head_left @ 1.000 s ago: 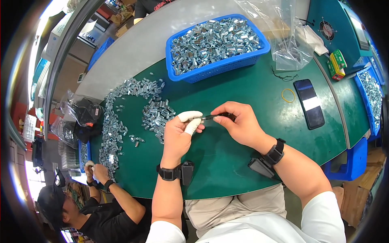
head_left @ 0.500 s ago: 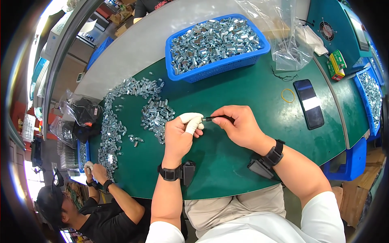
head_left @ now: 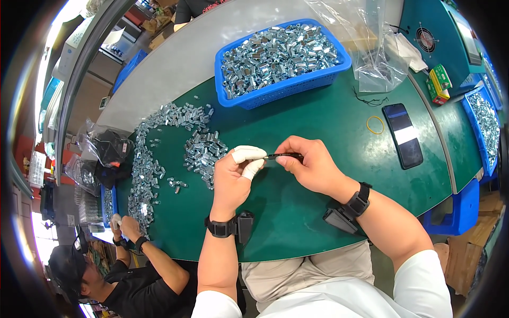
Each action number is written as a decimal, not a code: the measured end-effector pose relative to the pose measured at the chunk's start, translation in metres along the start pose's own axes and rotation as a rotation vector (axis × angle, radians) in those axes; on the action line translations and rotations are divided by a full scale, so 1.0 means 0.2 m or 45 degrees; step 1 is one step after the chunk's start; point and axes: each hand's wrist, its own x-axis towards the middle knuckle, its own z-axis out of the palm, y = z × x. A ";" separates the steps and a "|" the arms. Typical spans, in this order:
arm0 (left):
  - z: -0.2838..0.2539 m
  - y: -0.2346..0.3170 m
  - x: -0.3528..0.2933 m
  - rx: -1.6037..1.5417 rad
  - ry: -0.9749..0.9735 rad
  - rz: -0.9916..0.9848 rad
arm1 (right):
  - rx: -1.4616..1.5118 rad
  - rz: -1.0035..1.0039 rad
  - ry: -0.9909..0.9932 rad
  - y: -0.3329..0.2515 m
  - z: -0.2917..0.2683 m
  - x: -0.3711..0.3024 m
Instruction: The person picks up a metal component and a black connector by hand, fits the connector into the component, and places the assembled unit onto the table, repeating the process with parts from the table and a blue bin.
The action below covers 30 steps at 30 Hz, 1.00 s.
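Observation:
A thin black pen-like tool point(head_left: 285, 156) is pinched between the thumb and forefinger of my right hand point(head_left: 310, 163), its tip pointing left. Facing it, my left hand point(head_left: 231, 177) has white coverings on thumb and forefinger; the fingers are curled, and the forefinger's end meets the tool's tip. Whatever the left fingers hold there is too small and covered to make out. Left of this hand lies a pile of shiny metal hex pieces point(head_left: 204, 153). A longer band of the same pieces point(head_left: 142, 175) curves along the table's left side.
A blue basket point(head_left: 286, 94) heaped with metal pieces stands at the back. To the right are a yellow rubber band point(head_left: 375, 125), a dark phone point(head_left: 404, 137) and a small green-yellow box point(head_left: 439, 85). A co-worker point(head_left: 138, 265) sits at lower left, hands near the pieces.
My left thumb has dropped away from the forefinger, and the forefinger has straightened toward the tool's tip. The right hand has shifted slightly left with the tool.

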 end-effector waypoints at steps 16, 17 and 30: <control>0.01 0.03 0.00 0.123 0.006 0.087 | -0.116 0.207 -0.228 -0.04 -0.07 0.01; 0.01 0.03 0.00 0.089 0.023 0.069 | -0.115 0.207 -0.229 -0.05 -0.07 0.01; 0.01 0.01 0.00 0.078 0.062 -0.265 | -0.109 0.205 -0.271 -0.04 -0.09 0.02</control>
